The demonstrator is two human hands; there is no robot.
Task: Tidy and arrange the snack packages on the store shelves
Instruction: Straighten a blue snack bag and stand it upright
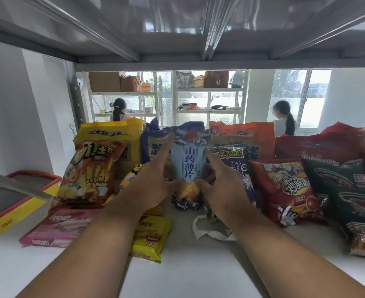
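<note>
A light-blue snack bag (189, 162) with dark blue patterned ends stands upright mid-shelf. My left hand (149, 183) holds its left side, index finger stretched up along the edge and thumb at the lower front. My right hand (222, 186) holds its right side the same way. An orange chip bag (89, 168) leans to the left. A dark blue starry bag (239, 168) and a red bag (289, 186) stand to the right. Flat in front lie a pink wafer pack (56, 226) and a yellow pack (150, 235).
Large yellow (110, 134), blue (153, 143) and orange (246, 132) bags line the back. Dark green bags (347, 190) crowd the right end. A yellow-and-red box (11, 201) sits at the left. A white cloth strap (207, 229) lies on the white shelf (198, 272). The upper shelf's underside (177, 29) hangs low overhead.
</note>
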